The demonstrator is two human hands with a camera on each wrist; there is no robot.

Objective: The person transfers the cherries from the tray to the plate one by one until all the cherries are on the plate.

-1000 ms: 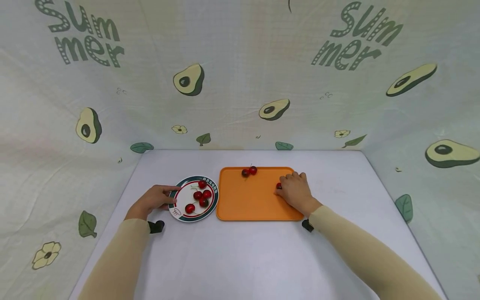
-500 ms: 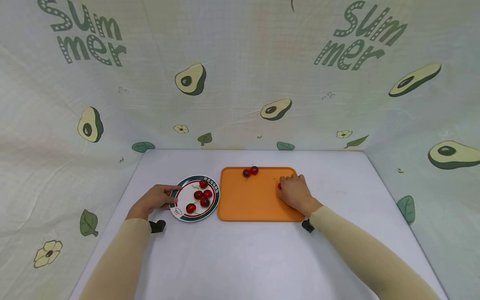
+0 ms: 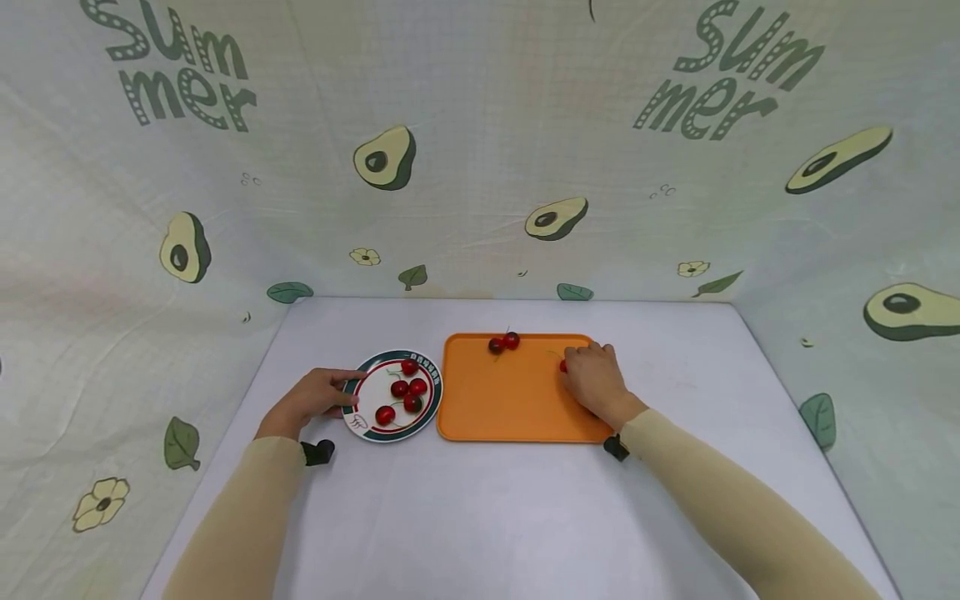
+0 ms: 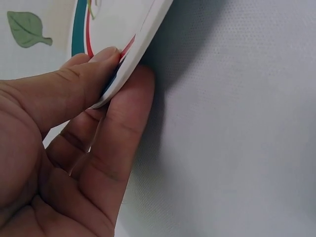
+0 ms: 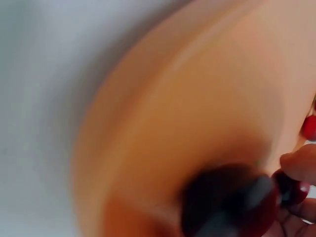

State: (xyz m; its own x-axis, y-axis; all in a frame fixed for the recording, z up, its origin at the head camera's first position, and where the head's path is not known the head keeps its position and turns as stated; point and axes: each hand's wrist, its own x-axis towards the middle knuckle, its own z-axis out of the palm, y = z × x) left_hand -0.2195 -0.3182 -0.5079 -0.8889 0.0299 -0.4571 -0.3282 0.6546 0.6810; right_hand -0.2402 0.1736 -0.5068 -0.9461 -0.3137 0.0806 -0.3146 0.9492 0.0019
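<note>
Over orange tray (image 3: 502, 400): cherry (image 3: 563, 366) pinched, right hand (image 3: 596, 382).

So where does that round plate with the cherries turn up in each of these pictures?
Head view: plate sits left of centre on the table, beside the orange tray.
Left wrist view: only its rim shows, top left.
Right wrist view: not in it.
Shared landmark: the left hand, pinching that rim in both.
</note>
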